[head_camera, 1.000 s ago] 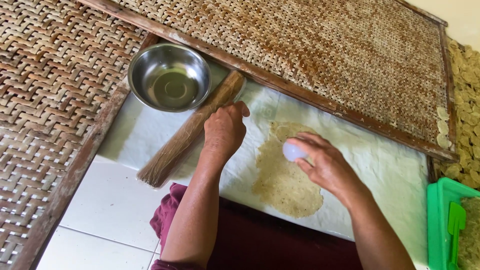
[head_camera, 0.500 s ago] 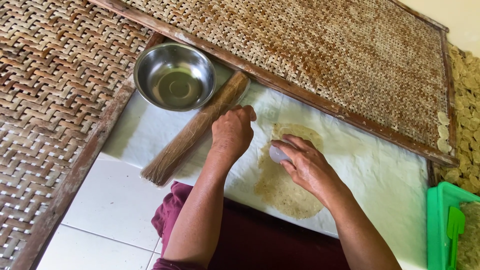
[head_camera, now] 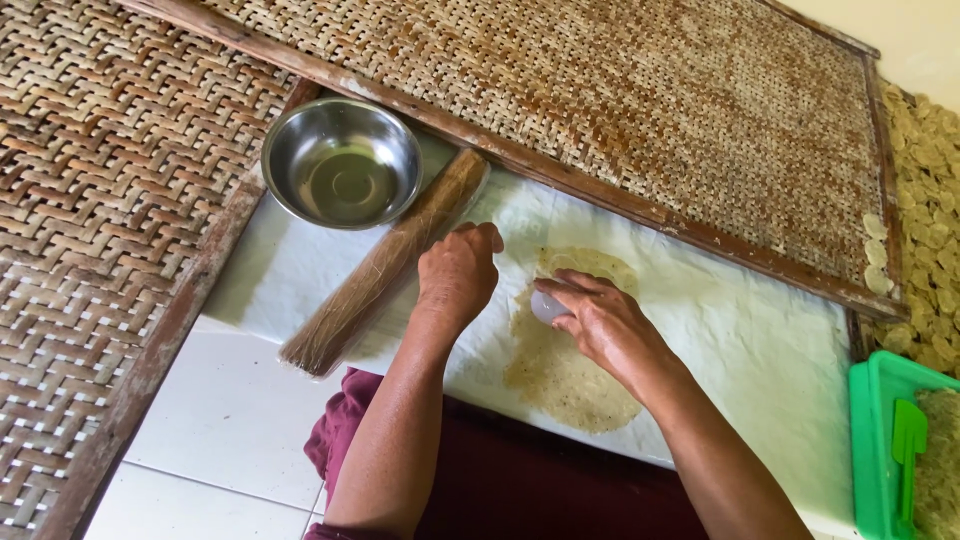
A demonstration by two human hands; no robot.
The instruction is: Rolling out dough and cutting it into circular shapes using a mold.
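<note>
Head view, looking down: my right hand (head_camera: 605, 325) grips a small whitish round cup (head_camera: 549, 306) mouth-down, pressing it onto the thin flattened dough sheet (head_camera: 565, 372), near the sheet's upper left part. The dough lies on a white cloth (head_camera: 760, 345) spread over the floor in front of my knees. My left hand (head_camera: 458, 272) is loosely curled, holding nothing, its fingers resting on the cloth just beside the dough's left edge. Close to its left lies a brown wooden roller (head_camera: 390, 262), set on a slant. A steel bowl (head_camera: 341, 162) sits beyond the roller's upper end. Woven bamboo trays (head_camera: 640, 100) frame the cloth above and to the left, and a green plastic basket (head_camera: 868, 440) stands at the right edge.
</note>
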